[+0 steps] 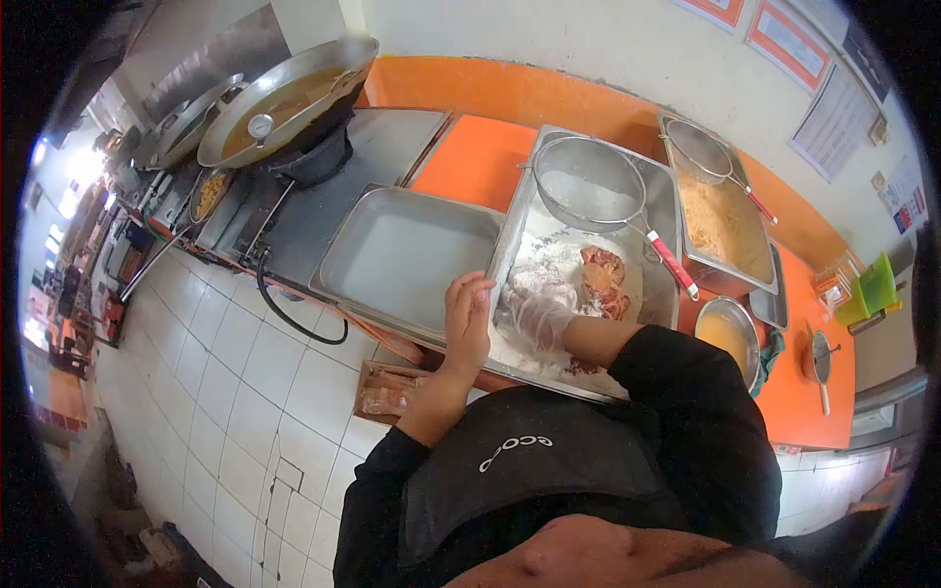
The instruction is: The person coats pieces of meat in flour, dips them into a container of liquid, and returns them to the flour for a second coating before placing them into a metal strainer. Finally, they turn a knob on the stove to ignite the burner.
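Observation:
A deep metal tray (507,240) of white flour (549,238) stands in front of me. My right hand (541,323), in a clear plastic glove, reaches down into the flour at the near left part of the tray. Its fingers blend into the flour, and I cannot tell whether they grip a piece. Just beyond that hand lie raw, reddish pieces of meat (604,279), partly dusted white. My left hand (469,318) is bare and upright at the tray's left rim, fingers stretched out, holding nothing. A wire sieve (590,183) with a red handle rests across the tray's far end.
Left of the flour sits a shallow metal pan (412,257). Farther left, a large wok (284,103) of oil stands on a burner. To the right are a tray of orange-brown crumbs (714,218), a smaller sieve (698,149) and a bowl of yellow liquid (723,333).

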### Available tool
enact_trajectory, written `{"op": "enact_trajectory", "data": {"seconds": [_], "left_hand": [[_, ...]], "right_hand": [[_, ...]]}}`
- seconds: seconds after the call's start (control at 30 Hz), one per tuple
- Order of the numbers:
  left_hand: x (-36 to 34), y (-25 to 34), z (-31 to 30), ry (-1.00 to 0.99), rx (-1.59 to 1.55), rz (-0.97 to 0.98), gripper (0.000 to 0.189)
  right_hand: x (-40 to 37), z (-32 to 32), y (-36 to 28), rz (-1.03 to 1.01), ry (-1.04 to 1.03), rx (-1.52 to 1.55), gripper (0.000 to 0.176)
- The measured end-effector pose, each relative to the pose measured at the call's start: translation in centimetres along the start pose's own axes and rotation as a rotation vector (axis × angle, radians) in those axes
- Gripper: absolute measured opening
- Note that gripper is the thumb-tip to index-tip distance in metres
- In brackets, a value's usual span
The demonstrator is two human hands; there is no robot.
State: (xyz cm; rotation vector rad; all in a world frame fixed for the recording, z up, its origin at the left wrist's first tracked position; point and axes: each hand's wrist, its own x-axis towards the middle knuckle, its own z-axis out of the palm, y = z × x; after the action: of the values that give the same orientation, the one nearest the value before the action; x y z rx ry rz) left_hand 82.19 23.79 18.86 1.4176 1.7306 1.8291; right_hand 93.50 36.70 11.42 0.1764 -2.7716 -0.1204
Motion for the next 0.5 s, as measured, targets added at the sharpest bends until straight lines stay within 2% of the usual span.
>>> {"op": "enact_trajectory", "data": {"seconds": [0.07,0.1,0.17,0.2,0.27,0.3,0.37,0.5], "left_hand": [[0.1,0.0,-0.1,-0.012,0.013,0.021,0.027],[0.1,0.1,-0.1,-0.013,0.011,0.024,0.027],[0.1,0.3,-0.1,-0.007,-0.016,0.001,0.028],[0.1,0.2,-0.1,-0.004,-0.016,0.005,0.028],[-0.1,-0.2,0.0,0.01,0.024,0.014,0.028],[0.0,-0.1,-0.1,0.015,0.023,0.014,0.028],[0.0,-0.1,-0.1,0.01,0.002,0.039,0.027],[0.0,-0.3,0.0,0.015,-0.03,0.025,0.026]], "right_hand": [[-0.2,1.6,1.0,0.455,-0.474,0.134,0.027],[-0.1,1.2,1.7,0.457,-0.472,0.131,0.027],[0.4,-0.6,4.0,0.319,-0.366,0.411,0.021],[0.7,-1.5,4.9,0.316,-0.365,0.407,0.021],[1.6,-3.7,6.3,0.273,-0.43,0.102,0.018],[1.9,-4.8,7.0,0.269,-0.431,0.1,0.018],[2.6,-6.9,7.8,0.587,-0.548,0.333,0.016],[4.1,-9.8,8.0,0.494,-0.639,0.147,0.022]]}}
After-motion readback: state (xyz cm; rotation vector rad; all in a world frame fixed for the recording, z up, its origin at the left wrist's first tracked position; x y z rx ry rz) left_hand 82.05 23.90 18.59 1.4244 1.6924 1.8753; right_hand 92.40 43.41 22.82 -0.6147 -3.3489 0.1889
